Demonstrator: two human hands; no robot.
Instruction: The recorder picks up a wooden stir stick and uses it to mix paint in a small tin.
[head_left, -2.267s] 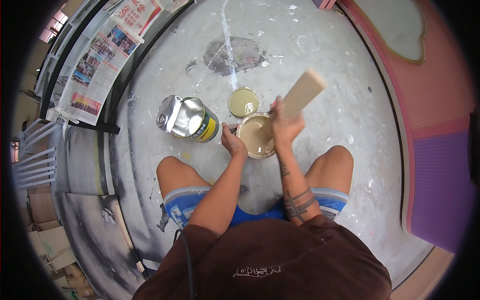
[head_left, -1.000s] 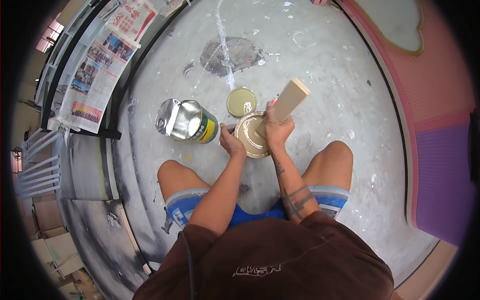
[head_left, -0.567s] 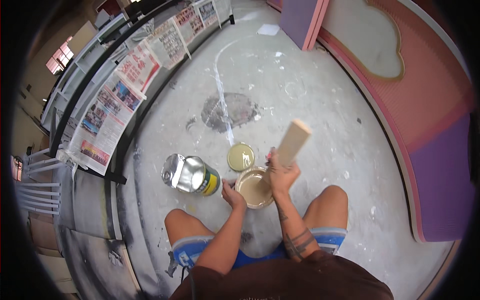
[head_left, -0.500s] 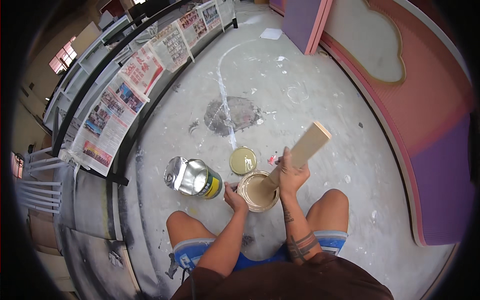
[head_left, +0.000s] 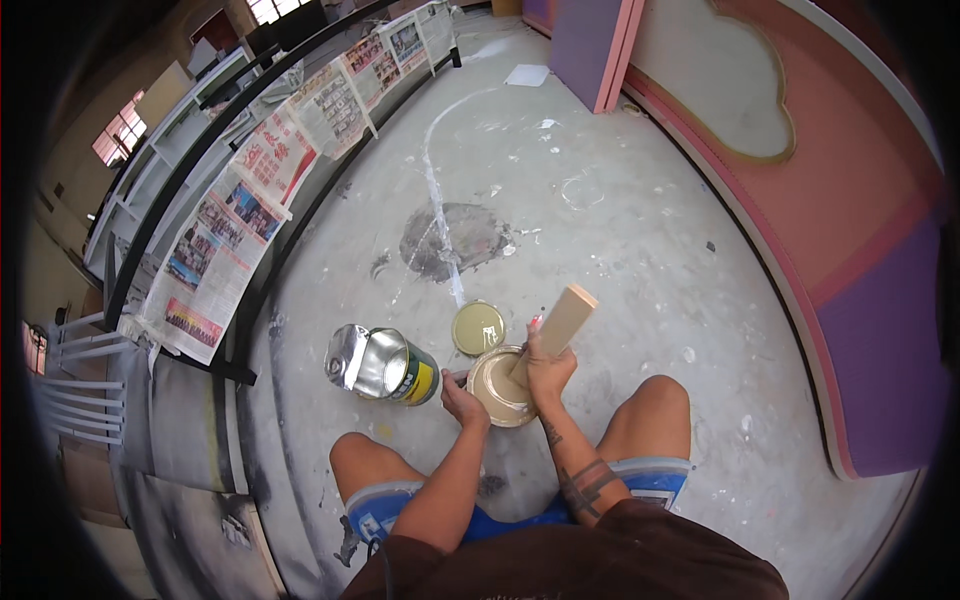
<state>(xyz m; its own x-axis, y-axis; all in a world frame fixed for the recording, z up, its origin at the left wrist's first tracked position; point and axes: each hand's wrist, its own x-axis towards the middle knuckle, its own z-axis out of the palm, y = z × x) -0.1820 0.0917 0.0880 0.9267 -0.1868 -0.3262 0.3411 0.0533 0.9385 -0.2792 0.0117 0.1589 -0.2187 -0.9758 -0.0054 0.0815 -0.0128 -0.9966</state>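
A round can of beige paint (head_left: 497,393) stands on the floor between my knees. My left hand (head_left: 462,398) is closed against its left side, holding it at the wall. In my right hand (head_left: 549,374) is a flat wooden stick (head_left: 568,318), gripped with the fingers wrapped round it. The stick's lower end dips into the paint, and its upper end leans up to the right. Just beyond the can lies a round yellowish lid (head_left: 479,328). To the left is an open metal tin (head_left: 388,365) with a shiny inside, its silver lid (head_left: 347,356) bent back.
A long black frame draped with newspaper (head_left: 240,218) runs along the left, with white slatted pieces (head_left: 85,385) near it. On the right stands a curved pink and purple panel (head_left: 850,240). Paint spots and a dark patch (head_left: 455,240) mark the grey floor.
My right hand has moved left and the wooden stick has swung down and left, its lower end still in the paint. My left hand stays at the can. The whole view has shifted slightly.
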